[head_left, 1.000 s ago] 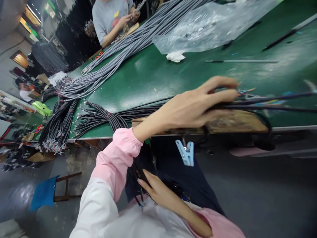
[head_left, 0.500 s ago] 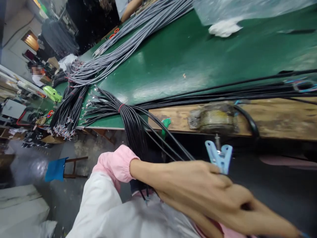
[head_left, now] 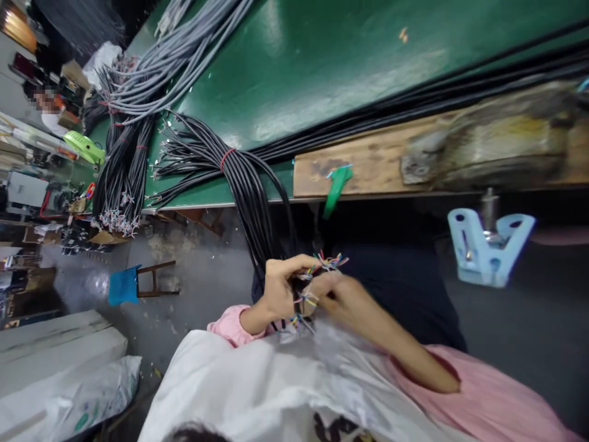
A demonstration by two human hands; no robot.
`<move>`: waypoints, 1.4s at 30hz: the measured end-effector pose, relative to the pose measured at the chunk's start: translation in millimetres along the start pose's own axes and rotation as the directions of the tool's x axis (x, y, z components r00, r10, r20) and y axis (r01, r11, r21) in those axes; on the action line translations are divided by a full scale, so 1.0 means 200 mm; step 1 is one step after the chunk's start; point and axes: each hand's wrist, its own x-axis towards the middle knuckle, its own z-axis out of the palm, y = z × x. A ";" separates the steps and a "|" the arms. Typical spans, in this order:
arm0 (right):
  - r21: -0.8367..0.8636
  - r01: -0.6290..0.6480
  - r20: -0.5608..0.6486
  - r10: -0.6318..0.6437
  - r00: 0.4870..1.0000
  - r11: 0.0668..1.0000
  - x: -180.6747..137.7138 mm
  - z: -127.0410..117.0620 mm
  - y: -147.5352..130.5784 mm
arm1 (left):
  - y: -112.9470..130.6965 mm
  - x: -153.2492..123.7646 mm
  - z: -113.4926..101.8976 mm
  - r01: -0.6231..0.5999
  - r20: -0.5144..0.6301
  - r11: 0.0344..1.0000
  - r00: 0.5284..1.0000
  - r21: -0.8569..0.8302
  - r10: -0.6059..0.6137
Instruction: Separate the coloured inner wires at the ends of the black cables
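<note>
A bundle of black cables (head_left: 239, 178), tied with a red band, droops off the green table (head_left: 322, 55) into my lap. My left hand (head_left: 278, 287) grips the hanging cable ends, where coloured inner wires (head_left: 329, 263) fan out. My right hand (head_left: 338, 294) meets it from the right and pinches the same coloured wire ends. Both hands sit close to my body, below the table edge.
A worn wooden board (head_left: 381, 166) with a metal fixture lies along the table edge, with a light-blue clamp (head_left: 483, 245) hanging under it. Grey cables (head_left: 175, 55) and more black bundles (head_left: 122, 178) lie at the far left. A blue stool (head_left: 133, 283) stands on the floor.
My left hand came off the table edge and dropped to my lap. Both hands now hold the cable ends. The view tilted down and closer.
</note>
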 end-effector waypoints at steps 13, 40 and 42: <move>0.026 0.161 -0.465 -0.131 0.876 0.987 -0.11 -0.29 -0.18 | -0.01 0.06 0.06 -0.165 0.304 0.969 0.947 0.185 0.104; -0.319 0.380 -0.380 -0.485 0.788 0.868 -0.12 -0.43 -0.14 | -0.04 0.10 0.11 -0.583 0.494 0.739 0.778 0.337 0.389; -0.351 0.353 -0.398 -0.479 0.782 0.867 -0.15 -0.43 -0.16 | 0.01 0.07 0.16 -0.646 0.447 0.660 0.755 0.383 0.480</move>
